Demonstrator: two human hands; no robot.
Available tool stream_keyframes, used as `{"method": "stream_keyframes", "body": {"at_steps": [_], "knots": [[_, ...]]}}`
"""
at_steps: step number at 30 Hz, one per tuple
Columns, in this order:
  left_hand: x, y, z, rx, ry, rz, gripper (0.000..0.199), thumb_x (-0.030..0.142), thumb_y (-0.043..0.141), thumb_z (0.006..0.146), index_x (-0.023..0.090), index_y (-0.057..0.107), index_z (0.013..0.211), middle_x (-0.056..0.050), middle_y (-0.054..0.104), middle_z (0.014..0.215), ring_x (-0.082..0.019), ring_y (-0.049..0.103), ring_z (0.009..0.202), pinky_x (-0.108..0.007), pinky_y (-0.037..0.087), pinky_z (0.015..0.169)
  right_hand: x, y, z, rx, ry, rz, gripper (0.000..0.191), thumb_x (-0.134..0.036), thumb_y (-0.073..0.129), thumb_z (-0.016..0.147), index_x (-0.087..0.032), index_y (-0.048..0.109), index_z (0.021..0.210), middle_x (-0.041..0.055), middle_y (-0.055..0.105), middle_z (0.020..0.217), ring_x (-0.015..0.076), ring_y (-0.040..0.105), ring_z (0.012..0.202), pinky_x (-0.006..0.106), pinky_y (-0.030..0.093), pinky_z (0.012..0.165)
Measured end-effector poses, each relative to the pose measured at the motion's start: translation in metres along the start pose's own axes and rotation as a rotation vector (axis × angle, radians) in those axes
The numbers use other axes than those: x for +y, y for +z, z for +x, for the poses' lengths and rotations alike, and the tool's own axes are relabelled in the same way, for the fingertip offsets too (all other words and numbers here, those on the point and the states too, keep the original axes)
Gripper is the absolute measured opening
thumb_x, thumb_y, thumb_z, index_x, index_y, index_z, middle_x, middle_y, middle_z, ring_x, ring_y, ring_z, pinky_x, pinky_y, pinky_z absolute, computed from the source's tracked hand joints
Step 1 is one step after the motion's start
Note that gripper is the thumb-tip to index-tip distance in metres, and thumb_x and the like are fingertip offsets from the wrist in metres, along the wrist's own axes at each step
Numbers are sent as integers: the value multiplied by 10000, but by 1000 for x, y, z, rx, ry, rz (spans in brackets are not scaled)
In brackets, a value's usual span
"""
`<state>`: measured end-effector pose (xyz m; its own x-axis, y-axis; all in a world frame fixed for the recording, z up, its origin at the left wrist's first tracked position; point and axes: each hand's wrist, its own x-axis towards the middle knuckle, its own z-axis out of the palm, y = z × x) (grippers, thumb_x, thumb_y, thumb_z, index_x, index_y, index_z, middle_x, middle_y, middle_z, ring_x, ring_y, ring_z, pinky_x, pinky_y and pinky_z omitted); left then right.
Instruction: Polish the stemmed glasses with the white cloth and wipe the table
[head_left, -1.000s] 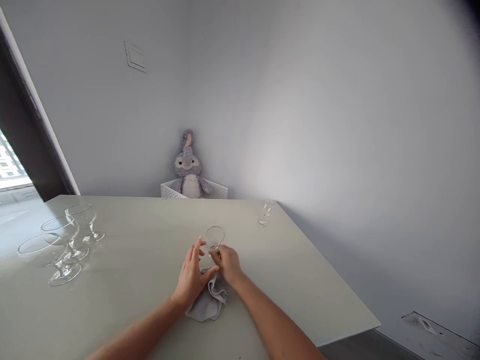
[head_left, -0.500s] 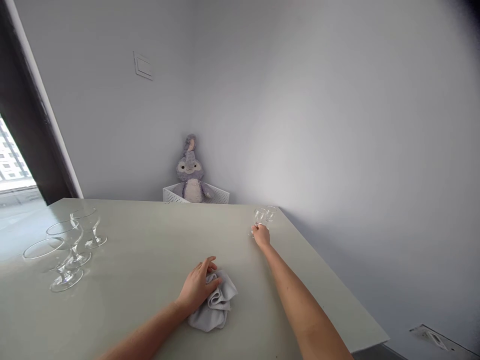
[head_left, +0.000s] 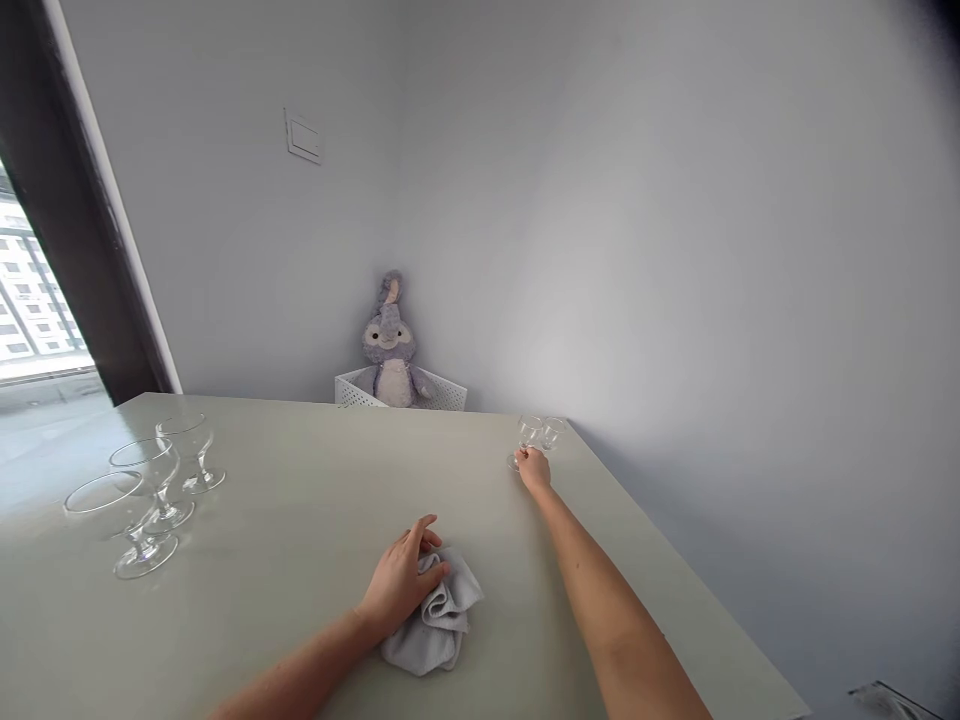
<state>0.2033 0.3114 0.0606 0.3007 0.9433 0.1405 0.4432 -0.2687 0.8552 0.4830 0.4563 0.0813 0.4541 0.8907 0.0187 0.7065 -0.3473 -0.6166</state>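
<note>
1. A small stemmed glass (head_left: pixel 527 432) is at the far right corner of the table (head_left: pixel 300 500), with a second small glass (head_left: pixel 553 432) just beside it, their bowls almost touching.
2. The right hand (head_left: pixel 534 469) is closed around the lower part of the nearer glass, its fingers curled in at the stem and foot. The hand hides part of the grip.
3. The left hand (head_left: pixel 401 580) is half open, fingers lightly curved, resting on a crumpled grey towel (head_left: pixel 436 625) in the near middle of the table.
4. Three wide coupe glasses (head_left: pixel 154 470) stand upright in a tight group at the table's left side, well apart from both hands.
5. The table's right edge runs just beyond the right forearm. Past the far edge, a plush rabbit (head_left: pixel 388 345) sits in a white perforated basket (head_left: pixel 360 394) in the corner of the wall.
</note>
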Motion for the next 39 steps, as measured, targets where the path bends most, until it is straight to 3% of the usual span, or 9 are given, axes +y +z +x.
{"method": "stream_keyframes", "body": {"at_steps": [4, 8, 13, 19, 24, 27, 30, 34, 39], "knots": [[-1, 0, 0, -1, 11, -4, 505, 294, 565, 690, 283, 421, 1174, -4, 599, 981, -175, 528, 906, -301, 381, 821, 1, -3, 2, 40, 8, 46, 294, -309, 493, 860, -163, 510, 1115, 76, 533, 1118, 184, 554, 932, 383, 475, 782], [0, -1, -1, 15, 11, -49, 491, 305, 587, 681, 282, 449, 1151, -3, 610, 962, -175, 534, 879, -298, 385, 811, 4, -6, -3, 98, 27, 110, 261, -291, 541, 797, -152, 571, 1017, 78, 613, 933, 196, 579, 858, 289, 442, 697], [1, -2, 2, 64, -22, -199, 396, 419, 475, 778, 256, 435, 1136, -11, 606, 941, -148, 547, 799, -283, 417, 754, 2, 3, -40, 127, -3, 235, 352, -348, 486, 765, -120, 543, 1027, 82, 608, 824, 180, 556, 706, 261, 401, 585], [-8, -2, 11, 273, -95, -322, 373, 468, 392, 816, 209, 435, 1080, -34, 587, 929, -142, 537, 800, -282, 428, 736, -27, 15, -135, -182, -306, 316, 352, -488, 498, 747, -160, 622, 721, 6, 573, 614, 135, 507, 564, 236, 394, 545], [-14, -11, 19, 476, -129, -351, 343, 470, 413, 803, 199, 470, 1004, -41, 582, 911, -151, 546, 813, -292, 430, 733, -55, 17, -198, -532, -770, 256, 489, -379, 675, 631, -225, 591, 1087, 55, 615, 1007, 203, 517, 944, 284, 385, 793], [-17, -21, 22, 578, -126, -350, 329, 455, 436, 793, 199, 477, 996, -43, 582, 916, -151, 547, 826, -292, 428, 735, -61, 28, -204, -588, -596, 464, 405, -201, 744, 478, -215, 669, 875, 22, 652, 827, 207, 540, 864, 286, 371, 787], [-21, -31, 24, 682, -142, -373, 299, 429, 477, 769, 203, 494, 965, -36, 587, 892, -155, 549, 813, -290, 426, 709, -59, 38, -190, -550, -344, 745, 148, -261, 696, 547, -174, 628, 646, -20, 588, 594, 158, 540, 649, 259, 389, 645], [-20, -40, 25, 752, -151, -395, 258, 398, 480, 768, 215, 504, 947, -27, 584, 891, -148, 536, 799, -289, 417, 705, -42, 41, -166, -490, -178, 966, 290, -414, 626, 634, -166, 579, 777, -16, 583, 621, 136, 532, 572, 255, 415, 556], [-8, -54, 27, 828, -139, -483, 221, 360, 481, 767, 221, 498, 938, -17, 577, 878, -132, 533, 801, -269, 424, 695, -24, 37, -156, -550, -13, 1122, 312, -310, 697, 554, -165, 567, 798, 6, 603, 637, 155, 565, 577, 286, 468, 560]]}}
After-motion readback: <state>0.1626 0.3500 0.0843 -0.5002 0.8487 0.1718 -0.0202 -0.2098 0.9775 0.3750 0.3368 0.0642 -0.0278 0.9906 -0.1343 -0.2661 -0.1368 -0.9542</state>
